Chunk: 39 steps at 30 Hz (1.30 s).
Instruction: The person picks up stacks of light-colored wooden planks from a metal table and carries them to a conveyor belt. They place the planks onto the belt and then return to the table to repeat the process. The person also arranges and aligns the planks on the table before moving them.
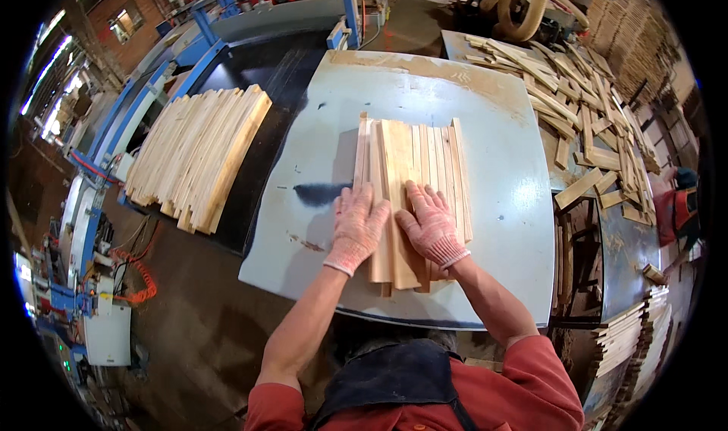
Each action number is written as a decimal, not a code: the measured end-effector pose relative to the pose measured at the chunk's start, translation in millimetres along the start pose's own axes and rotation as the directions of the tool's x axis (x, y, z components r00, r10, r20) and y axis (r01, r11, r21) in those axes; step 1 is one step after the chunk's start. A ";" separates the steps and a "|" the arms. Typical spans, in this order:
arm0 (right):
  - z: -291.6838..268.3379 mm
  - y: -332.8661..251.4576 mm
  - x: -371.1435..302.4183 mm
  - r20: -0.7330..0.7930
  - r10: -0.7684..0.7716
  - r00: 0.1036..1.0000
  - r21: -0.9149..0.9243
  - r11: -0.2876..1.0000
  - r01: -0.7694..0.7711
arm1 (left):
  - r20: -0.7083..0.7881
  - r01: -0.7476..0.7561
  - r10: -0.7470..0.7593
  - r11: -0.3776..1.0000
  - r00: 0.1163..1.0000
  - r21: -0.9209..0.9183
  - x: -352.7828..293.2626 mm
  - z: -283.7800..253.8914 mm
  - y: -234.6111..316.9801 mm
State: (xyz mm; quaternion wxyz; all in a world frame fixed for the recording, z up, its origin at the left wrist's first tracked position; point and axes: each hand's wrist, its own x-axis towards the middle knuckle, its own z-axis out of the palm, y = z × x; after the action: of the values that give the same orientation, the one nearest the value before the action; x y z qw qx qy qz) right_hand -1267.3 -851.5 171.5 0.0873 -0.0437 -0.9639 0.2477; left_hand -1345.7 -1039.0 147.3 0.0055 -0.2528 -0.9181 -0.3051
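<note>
In front of me a bundle of pale wooden strips (400,154) lies lengthwise on a light grey-blue table (500,279). The strips sit side by side with uneven ends, and a wider one in the middle rests at a slight slant. My left hand (358,228), in a pinkish knit glove, lies along the bundle's left side with its fingers stretched and thumb apart. My right hand (430,224), gloved alike, rests flat across the strips right of the middle, fingers extended. Neither hand is wrapped round a strip.
Left of the table, a tight row of strips (199,154) lies on a black belt (265,120) beside a blue-framed machine. Loose wood pieces (584,120) are heaped on a bench at the right. An orange coiled hose (140,279) hangs lower left. Another person (673,211) stands at the far right.
</note>
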 end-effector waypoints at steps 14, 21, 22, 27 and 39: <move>-25.0 -104.8 -13.2 0.003 0.465 0.885 0.987 0.142 -0.078 | 0.416 0.385 0.113 0.224 0.902 -0.895 29.4 -91.6 -10.8; 24.7 -178.4 -36.4 0.157 0.464 0.872 0.986 -0.025 -0.165 | 0.590 0.593 0.174 -0.472 0.788 -0.652 18.0 -93.9 -112.4; 31.1 -193.3 -38.9 0.154 0.465 0.872 0.983 0.012 -0.181 | 0.567 0.589 0.217 -0.504 0.794 -0.632 13.2 -95.1 -126.0; 67.7 -234.1 -48.1 0.285 0.411 0.866 0.944 0.038 -0.329 | 0.536 0.609 0.345 -0.645 0.771 -0.461 -3.4 -106.3 -163.3; 120.2 -275.2 -59.5 0.251 0.280 0.927 0.903 0.277 -0.328 | 0.588 0.519 0.126 -0.637 0.799 -0.570 -32.3 -127.8 -177.2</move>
State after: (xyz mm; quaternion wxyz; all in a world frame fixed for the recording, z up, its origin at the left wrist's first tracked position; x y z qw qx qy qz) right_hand -1243.1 -1155.9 192.7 0.0272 -0.1633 -0.6223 0.7651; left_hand -1418.7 -1247.3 147.2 -0.4663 0.0774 -0.1531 -0.8678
